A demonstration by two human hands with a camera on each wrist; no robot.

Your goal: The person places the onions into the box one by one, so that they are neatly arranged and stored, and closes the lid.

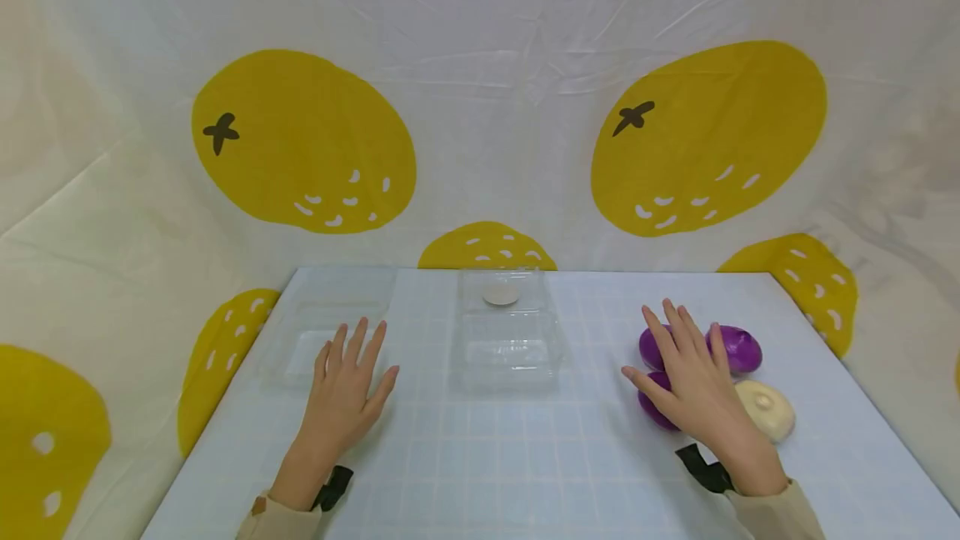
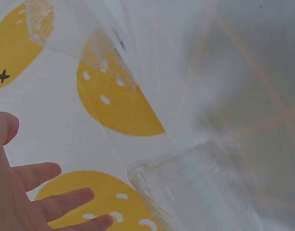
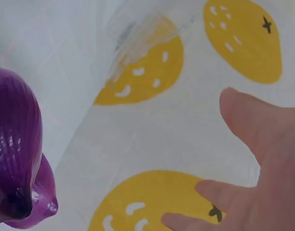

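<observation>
With its fingers spread, my left hand (image 1: pixel 341 402) hovers in front of a clear plastic container (image 1: pixel 300 365) at the table's left, holding nothing. The right hand (image 1: pixel 697 394), fingers also spread, is over a group of purple onions (image 1: pixel 741 350) and partly hides them. Beside that wrist lies a cream-coloured, rounded vegetable (image 1: pixel 772 415) with a small knob on top; its kind is unclear. The right wrist view shows two glossy onions (image 3: pixel 15 139) at the left, apart from the hand's thumb and fingers (image 3: pixel 238 115).
A second clear plastic container (image 1: pixel 510 348) stands open at the table's middle, a whitish round spot (image 1: pixel 501 293) at its back part. Behind the pale checked table (image 1: pixel 480 465) hangs a white cloth (image 1: pixel 502 148) printed with yellow fruit. Each wrist wears a black strap (image 1: pixel 705 469).
</observation>
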